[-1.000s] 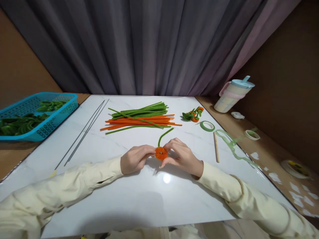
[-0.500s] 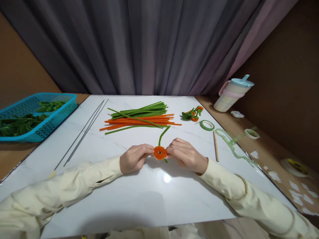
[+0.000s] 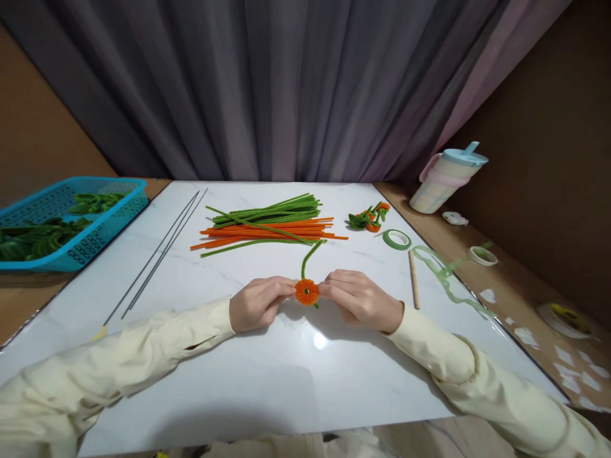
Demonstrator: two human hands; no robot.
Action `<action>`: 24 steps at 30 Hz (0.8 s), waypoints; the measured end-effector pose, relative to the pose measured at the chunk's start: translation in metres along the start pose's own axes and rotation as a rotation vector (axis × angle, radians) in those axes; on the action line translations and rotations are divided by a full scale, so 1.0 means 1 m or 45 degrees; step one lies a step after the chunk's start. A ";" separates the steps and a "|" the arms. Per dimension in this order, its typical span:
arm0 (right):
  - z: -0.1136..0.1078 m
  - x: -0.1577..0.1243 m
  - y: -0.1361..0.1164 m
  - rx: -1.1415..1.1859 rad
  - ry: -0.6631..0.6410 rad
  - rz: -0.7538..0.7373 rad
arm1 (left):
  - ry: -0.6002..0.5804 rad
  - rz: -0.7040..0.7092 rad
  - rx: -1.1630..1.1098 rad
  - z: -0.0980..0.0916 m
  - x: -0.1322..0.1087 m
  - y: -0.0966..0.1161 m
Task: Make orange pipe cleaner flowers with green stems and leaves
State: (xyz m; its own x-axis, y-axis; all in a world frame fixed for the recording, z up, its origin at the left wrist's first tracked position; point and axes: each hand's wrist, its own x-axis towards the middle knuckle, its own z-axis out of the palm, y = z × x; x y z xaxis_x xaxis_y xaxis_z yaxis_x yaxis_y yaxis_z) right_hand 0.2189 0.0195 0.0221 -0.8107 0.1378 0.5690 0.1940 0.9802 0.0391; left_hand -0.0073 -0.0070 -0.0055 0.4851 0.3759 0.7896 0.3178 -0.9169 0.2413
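Observation:
A small orange pipe-cleaner flower (image 3: pixel 306 291) with a green stem (image 3: pixel 309 254) is held just above the white table (image 3: pixel 267 381). My left hand (image 3: pixel 258 301) pinches its left edge with closed fingers. My right hand (image 3: pixel 360 299) pinches its right edge, fingers curled. The stem runs up toward a pile of green and orange pipe cleaners (image 3: pixel 267 226) lying behind the hands.
A blue basket (image 3: pixel 71 219) of green leaf shapes stands at the left. Two thin wires (image 3: pixel 157 254) lie on the table. Finished small flowers (image 3: pixel 368 217), a green tape roll (image 3: pixel 397 239), a wooden stick (image 3: pixel 414 278), loose tape strip (image 3: pixel 443 273) and a lidded cup (image 3: pixel 446 178) sit at the right.
The right hand has turned over from palm-side to knuckles up, and the flower has rotated so its stem swung from right-leaning to nearly straight up. The left hand has kept its place.

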 end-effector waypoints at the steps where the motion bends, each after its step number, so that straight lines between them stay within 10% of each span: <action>1: 0.000 0.000 -0.001 0.000 -0.009 0.004 | -0.005 0.009 0.004 0.000 0.000 0.000; 24: -0.011 0.007 -0.002 0.061 -0.059 0.112 | -0.021 0.036 0.079 0.000 -0.001 0.000</action>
State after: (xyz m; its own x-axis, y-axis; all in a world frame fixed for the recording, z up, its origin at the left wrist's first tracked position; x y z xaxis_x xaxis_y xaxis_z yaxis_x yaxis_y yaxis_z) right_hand 0.2186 0.0172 0.0347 -0.8167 0.2287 0.5299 0.2395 0.9696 -0.0493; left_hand -0.0076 -0.0069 -0.0065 0.5079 0.3525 0.7860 0.3535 -0.9174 0.1830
